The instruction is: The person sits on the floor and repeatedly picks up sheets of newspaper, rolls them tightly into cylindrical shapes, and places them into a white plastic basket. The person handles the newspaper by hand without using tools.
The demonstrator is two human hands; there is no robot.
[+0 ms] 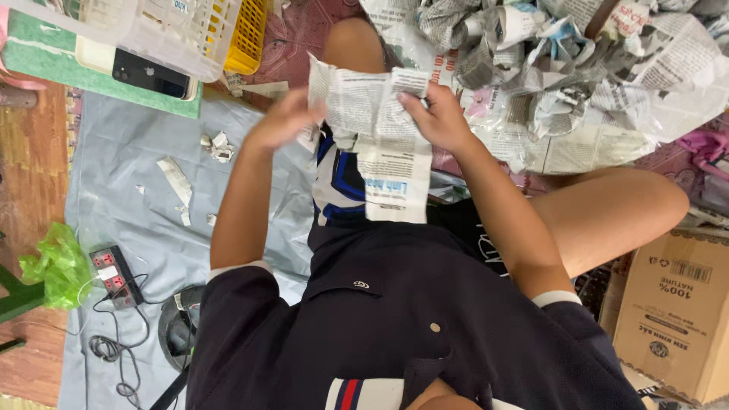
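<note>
I see both hands up in front of the chest, holding a sheet of newspaper [383, 140] between them. Left hand [282, 120] pinches the sheet's left edge, a bit motion-blurred, so its finger placement is probably a light pinch. Right hand [437, 114] grips the top right, fingers curled over the paper. The sheet hangs down over the lap. Pile of crumpled newspaper [562, 68] lies on the floor just beyond the right hand. Grey floor sheet [137, 190] carries torn paper scraps [178, 182], a power strip [112, 275] and a green plastic bag [57, 266]. Cardboard box [676, 311] sits near the right knee. Yellow basket [244, 34] at top.
</note>
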